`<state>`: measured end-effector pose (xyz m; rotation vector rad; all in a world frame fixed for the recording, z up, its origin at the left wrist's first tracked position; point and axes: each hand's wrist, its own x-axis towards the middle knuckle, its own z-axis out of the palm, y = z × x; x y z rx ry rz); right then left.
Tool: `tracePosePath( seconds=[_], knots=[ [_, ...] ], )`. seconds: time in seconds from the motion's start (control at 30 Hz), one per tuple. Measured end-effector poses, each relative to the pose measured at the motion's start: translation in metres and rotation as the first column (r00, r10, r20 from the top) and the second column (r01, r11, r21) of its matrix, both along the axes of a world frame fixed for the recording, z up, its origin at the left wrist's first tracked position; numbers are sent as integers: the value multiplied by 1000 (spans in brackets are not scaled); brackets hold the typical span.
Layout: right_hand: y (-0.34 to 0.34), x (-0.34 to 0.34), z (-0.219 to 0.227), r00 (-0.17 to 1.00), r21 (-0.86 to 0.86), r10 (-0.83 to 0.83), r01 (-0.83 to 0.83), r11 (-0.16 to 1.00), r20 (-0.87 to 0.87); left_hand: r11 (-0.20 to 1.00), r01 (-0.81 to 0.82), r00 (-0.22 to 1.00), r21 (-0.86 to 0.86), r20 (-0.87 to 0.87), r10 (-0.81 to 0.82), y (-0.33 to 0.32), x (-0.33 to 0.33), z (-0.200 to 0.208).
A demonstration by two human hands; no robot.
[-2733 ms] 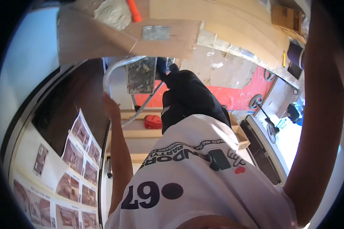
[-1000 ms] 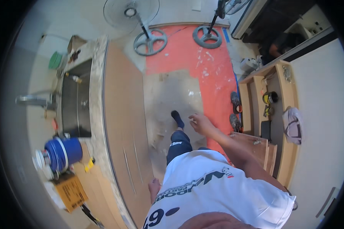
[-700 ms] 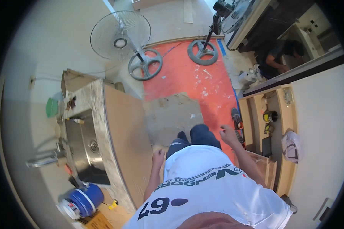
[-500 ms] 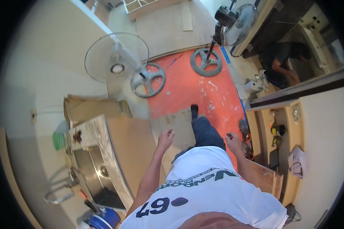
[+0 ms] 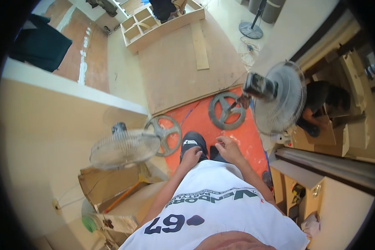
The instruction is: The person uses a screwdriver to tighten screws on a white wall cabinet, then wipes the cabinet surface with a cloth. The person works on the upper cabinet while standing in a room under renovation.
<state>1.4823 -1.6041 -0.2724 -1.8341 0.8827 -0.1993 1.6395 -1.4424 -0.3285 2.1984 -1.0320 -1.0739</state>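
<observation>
My left hand (image 5: pixel 192 156) hangs in front of my white shirt (image 5: pixel 204 196), over my dark trouser leg. Its fingers are loosely bent and apart, and I see nothing in them. Level with it, my right hand (image 5: pixel 230 149) is held over the red floor covering (image 5: pixel 196 112), its thumb and fingers parted with nothing visible between them. Ahead on the left stands a fan (image 5: pixel 125 150) with a wire cage and a spoked round base. Another fan (image 5: pixel 279 98) stands ahead on the right, its base on the red covering.
A brown wooden board (image 5: pixel 171 66) covers the floor beyond, with a compartmented wooden frame (image 5: pixel 164 26) and a person's legs behind it. On the right a person crouches by cardboard (image 5: pixel 321 131). A cardboard box (image 5: pixel 108 183) is at left, wooden shelving (image 5: pixel 310 196) at right.
I have moved forward; the fans now appear closer and the sink has left view. My hands have come nearer each other. A person's legs now show at the wooden frame.
</observation>
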Motion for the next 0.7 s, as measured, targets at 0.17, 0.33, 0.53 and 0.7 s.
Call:
tracePosePath(
  seconds=[0.17, 0.33, 0.53, 0.7],
  knots=[
    [-107, 123, 18, 998, 57, -62, 62, 996, 2, 998, 13, 993, 54, -118, -6, -122, 103, -24],
    [-224, 224, 9, 990, 161, -122, 131, 978, -67, 996, 71, 996, 46, -66, -68, -258, 247, -41],
    [-347, 298, 31, 906, 89, -344, 375, 923, -248, 976, -217, 968, 25, -121, 219, -408, 413, 18],
    [-447, 344, 45, 885, -57, -366, 365, 929, -290, 973, -209, 976, 98, -37, 214, -484, 522, 11]
  ],
)
